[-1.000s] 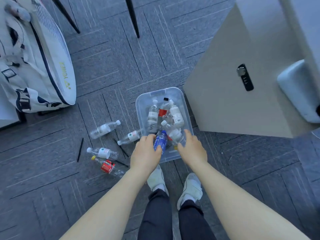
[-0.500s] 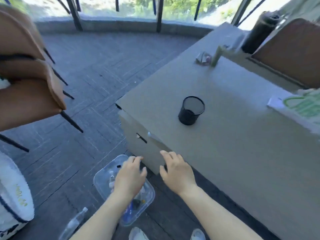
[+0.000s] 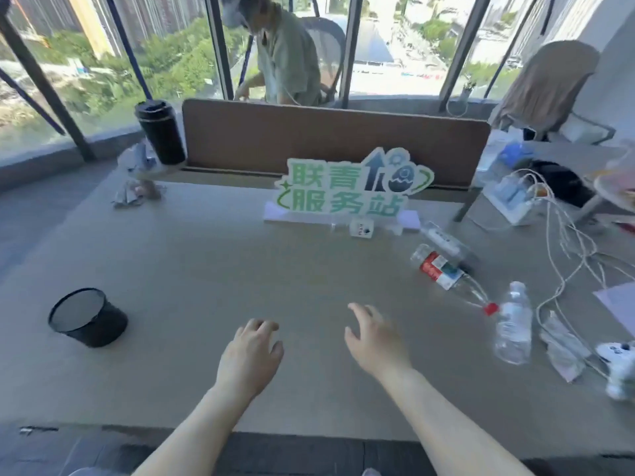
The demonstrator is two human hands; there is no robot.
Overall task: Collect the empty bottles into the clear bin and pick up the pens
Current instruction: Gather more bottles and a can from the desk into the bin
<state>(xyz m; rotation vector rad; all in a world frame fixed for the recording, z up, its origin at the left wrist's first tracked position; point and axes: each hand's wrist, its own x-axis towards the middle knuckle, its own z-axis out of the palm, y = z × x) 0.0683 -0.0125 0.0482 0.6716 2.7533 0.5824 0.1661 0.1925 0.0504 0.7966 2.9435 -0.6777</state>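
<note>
Over matte desk | both hands empty, fingers spread | 2 clear plastic bottles right

2 bottles right on desk.

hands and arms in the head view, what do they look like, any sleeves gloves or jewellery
Both arms are bare from the bottom edge of the picture to the fingertips: no sleeves show. The left hand and right hand wear no gloves, and no rings, watch or bracelet can be seen on the fingers or wrists. The picture is slightly blurred, so finer marks cannot be told.
</note>
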